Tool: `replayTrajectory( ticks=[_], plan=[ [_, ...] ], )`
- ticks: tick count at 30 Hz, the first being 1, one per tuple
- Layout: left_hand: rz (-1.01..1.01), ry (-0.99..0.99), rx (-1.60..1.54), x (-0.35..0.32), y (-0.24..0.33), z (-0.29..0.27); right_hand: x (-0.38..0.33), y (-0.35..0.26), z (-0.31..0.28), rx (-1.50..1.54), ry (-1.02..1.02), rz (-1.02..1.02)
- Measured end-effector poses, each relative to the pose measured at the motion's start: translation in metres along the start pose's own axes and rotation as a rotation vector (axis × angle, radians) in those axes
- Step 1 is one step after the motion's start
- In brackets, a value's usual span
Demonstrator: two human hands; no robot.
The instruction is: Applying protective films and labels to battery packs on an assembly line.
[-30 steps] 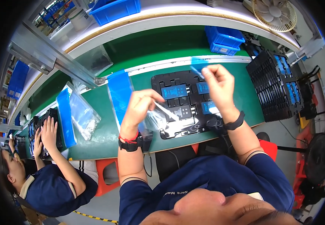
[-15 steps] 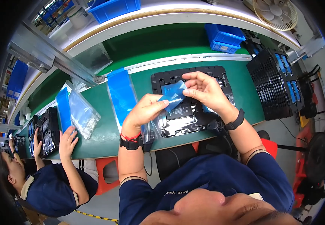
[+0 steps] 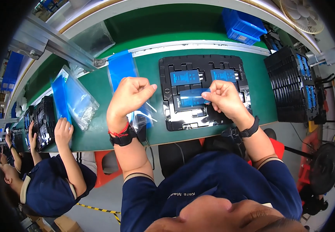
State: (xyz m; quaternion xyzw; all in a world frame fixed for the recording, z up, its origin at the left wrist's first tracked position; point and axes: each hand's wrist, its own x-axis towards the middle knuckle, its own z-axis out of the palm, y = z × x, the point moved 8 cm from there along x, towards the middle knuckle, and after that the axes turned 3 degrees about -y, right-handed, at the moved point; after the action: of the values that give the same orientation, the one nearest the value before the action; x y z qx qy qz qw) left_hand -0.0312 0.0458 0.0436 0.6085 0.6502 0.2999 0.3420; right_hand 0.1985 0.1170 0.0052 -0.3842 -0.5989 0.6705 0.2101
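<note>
My right hand [image 3: 226, 99] pinches one end of a translucent blue film strip [image 3: 193, 94]. This strip stretches over a flat battery pack [image 3: 183, 105] in a black plastic tray [image 3: 170, 116]. Further back in the tray lie two more battery packs with blue faces, a left one [image 3: 185, 77] and a right one [image 3: 224, 75]. Left of the tray, my left hand [image 3: 130, 96] is raised with its fingers curled and thumb pressed in; what it holds, if anything, is hidden. Crumpled clear film [image 3: 141, 119] shows just below it, and I cannot tell whether they touch.
Blue film sheets [image 3: 121, 69] lie behind my left hand. Clear bags [image 3: 81, 102] are further left, beside a co-worker's hand [image 3: 63, 131]. A stack of black trays [image 3: 291, 83] stands right; blue bins [image 3: 245, 27] sit at the back. A metal post [image 3: 65, 46] rises at left.
My hands have moved apart: the left drew away leftward, while the right lowered the blue film strip over the near battery pack. The left hand no longer grips the strip's other end.
</note>
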Motion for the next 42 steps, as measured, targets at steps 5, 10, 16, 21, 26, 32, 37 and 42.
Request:
replayTrajectory(
  ticks=[5, 10, 16, 21, 26, 32, 37, 42],
  plan=[
    [0.007, -0.129, 0.008, 0.003, 0.009, 0.02, 0.003, 0.008, 0.013, -0.013, -0.035, 0.063],
    [0.074, -0.233, 0.089, 0.002, 0.02, 0.035, 0.003, 0.007, 0.017, -0.078, -0.055, 0.064],
    [0.13, -0.264, 0.121, 0.003, 0.02, 0.043, 0.006, 0.011, 0.019, -0.107, -0.029, 0.01],
    [0.105, -0.263, 0.131, 0.003, 0.025, 0.042, 0.007, 0.016, 0.016, -0.124, -0.03, -0.003],
    [0.126, -0.267, 0.136, 0.004, 0.024, 0.042, 0.008, 0.017, 0.017, -0.142, -0.03, -0.004],
    [0.092, -0.324, 0.145, 0.002, 0.032, 0.046, 0.006, 0.014, 0.018, -0.176, -0.018, 0.007],
    [0.099, -0.401, 0.178, 0.002, 0.033, 0.057, 0.006, 0.014, 0.018, -0.271, 0.031, -0.035],
    [0.096, -0.418, 0.176, 0.003, 0.028, 0.061, 0.001, 0.0, 0.022, -0.48, 0.113, -0.11]
  ],
)
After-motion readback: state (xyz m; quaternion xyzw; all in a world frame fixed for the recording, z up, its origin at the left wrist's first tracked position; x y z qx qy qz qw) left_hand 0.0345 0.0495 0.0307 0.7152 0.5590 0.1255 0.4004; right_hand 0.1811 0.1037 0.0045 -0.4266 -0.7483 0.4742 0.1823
